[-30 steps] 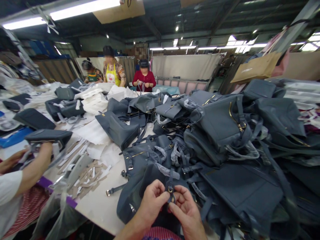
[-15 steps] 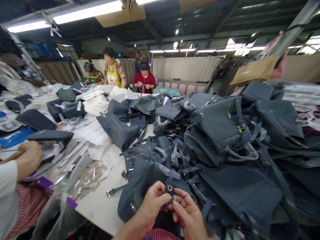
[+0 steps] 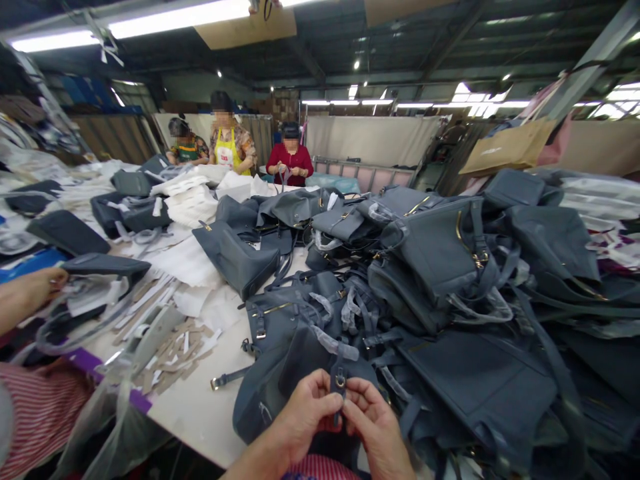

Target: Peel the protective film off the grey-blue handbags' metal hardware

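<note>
At the bottom middle, my left hand (image 3: 311,408) and my right hand (image 3: 369,415) meet at a dark blue-grey bag strap (image 3: 339,373) with a small gold buckle (image 3: 341,383). Both hands are closed, thumbs and fingers pinching the strap just below the buckle, its end hanging down between them. Clear plastic wrap (image 3: 336,345) covers the handle above the buckle. The strap belongs to a dark blue-grey handbag (image 3: 265,387) lying in front of me. Left of it, a loose buckled strap (image 3: 233,378) sticks out over the white table.
Dark handbags (image 3: 440,253) are heaped across the middle and right. Cardboard strips (image 3: 180,357) and white foam sheets (image 3: 187,263) lie at left. A co-worker's hand (image 3: 40,293) is at a bag on the far left. Several people (image 3: 290,163) work across the table.
My hands stay at the buckle; the strap end now hangs lower between my fingers. The co-worker's hand at far left has moved up and left, and the head view has shifted slightly.
</note>
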The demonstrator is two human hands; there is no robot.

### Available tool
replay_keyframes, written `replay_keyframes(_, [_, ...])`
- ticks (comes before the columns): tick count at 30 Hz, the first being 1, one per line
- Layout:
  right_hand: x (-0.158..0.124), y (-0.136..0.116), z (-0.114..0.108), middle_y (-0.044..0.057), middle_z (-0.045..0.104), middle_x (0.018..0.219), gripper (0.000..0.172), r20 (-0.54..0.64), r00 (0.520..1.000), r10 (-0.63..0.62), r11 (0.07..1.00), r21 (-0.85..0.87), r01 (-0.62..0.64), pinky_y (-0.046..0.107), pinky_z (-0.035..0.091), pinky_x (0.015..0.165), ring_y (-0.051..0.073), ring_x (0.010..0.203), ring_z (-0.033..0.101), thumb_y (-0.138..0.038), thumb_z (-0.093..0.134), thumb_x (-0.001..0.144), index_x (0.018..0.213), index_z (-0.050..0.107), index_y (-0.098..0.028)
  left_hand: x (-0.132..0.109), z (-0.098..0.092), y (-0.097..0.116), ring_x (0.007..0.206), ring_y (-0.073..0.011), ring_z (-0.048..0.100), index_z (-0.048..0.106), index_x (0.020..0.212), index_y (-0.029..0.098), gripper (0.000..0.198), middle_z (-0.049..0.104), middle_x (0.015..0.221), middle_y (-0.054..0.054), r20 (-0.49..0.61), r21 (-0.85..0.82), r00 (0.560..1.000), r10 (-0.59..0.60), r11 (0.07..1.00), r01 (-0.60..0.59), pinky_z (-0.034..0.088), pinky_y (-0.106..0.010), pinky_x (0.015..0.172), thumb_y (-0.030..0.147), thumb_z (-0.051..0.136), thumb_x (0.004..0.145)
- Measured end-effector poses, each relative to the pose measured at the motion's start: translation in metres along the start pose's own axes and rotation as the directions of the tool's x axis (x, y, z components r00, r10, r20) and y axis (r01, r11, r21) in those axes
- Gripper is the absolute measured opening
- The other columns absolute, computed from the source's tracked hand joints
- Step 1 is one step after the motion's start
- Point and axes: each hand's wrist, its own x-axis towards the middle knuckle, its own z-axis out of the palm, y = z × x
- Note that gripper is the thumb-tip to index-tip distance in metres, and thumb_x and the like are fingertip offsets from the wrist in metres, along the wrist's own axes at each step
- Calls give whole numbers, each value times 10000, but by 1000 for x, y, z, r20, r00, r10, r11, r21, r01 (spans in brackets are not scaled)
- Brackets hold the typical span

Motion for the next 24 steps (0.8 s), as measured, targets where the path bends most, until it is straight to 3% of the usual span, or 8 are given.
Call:
replay_keyframes(6, [3, -1, -5, -11, 674, 722, 429, 26, 999, -40, 997, -62, 41, 262, 507, 538, 153, 592, 620, -327, 836, 640, 960, 577, -205, -6, 2, -2, 527, -87, 559, 499, 819, 167, 402, 609, 643, 29, 39, -95, 998, -48, 994, 51, 463, -219, 536, 166, 770, 522])
replay_keyframes(9, [6, 3, -9, -6, 674, 737, 397, 19, 993, -113, 975, -189, 114, 282, 534, 633, 187, 704, 657, -227, 808, 622, 952, 587, -212, -3, -2, -2, 514, -98, 560, 509, 856, 172, 438, 583, 611, 50, -44, -89, 999, -2, 996, -2, 456, -217, 512, 183, 775, 508])
replay_keyframes(12, [7, 6, -9, -25, 655, 717, 349, 14, 989, -147, 954, -264, 145, 284, 531, 660, 176, 694, 649, -175, 749, 646, 948, 579, -223, 1, -7, 1, 476, -120, 560, 504, 840, 191, 391, 550, 590, 63, -158, 34, 984, 82, 996, -77, 398, -213, 457, 215, 738, 527])
replay_keyframes(14, [8, 7, -8, -49, 619, 656, 334, 25, 992, -122, 965, -231, 125, 277, 520, 629, 161, 640, 627, -162, 726, 648, 934, 565, -224, 0, -8, 4, 498, -131, 565, 532, 787, 183, 237, 561, 631, 30, -144, 201, 976, 166, 970, -135, 383, -223, 463, 214, 669, 597])
replay_keyframes(16, [9, 6, -8, -63, 595, 623, 335, 9, 994, -113, 977, -181, 113, 258, 497, 589, 146, 595, 603, -165, 727, 639, 922, 559, -224, -5, -7, 7, 599, -143, 579, 582, 730, 167, 78, 578, 736, -19, -75, 430, 946, 314, 867, -253, 411, -243, 527, 161, 604, 655])
replay_keyframes(19, [12, 6, -8, -47, 622, 656, 347, 9, 994, -110, 981, -157, 110, 248, 487, 583, 146, 609, 602, -170, 747, 628, 914, 557, -222, -13, -6, 9, 806, -179, 583, 649, 766, 174, 158, 578, 899, -63, 106, 709, 839, 534, 551, -440, 449, -267, 702, 61, 554, 709])
replay_keyframes(24, [12, 10, -10, -56, 607, 666, 365, 59, 989, -136, 972, -185, 144, 242, 497, 615, 139, 642, 604, -131, 728, 649, 950, 542, -224, -9, -8, 9, 770, -204, 553, 656, 775, 172, 254, 588, 854, -101, 357, 866, 738, 573, 94, -491, 421, -298, 704, 91, 434, 870])
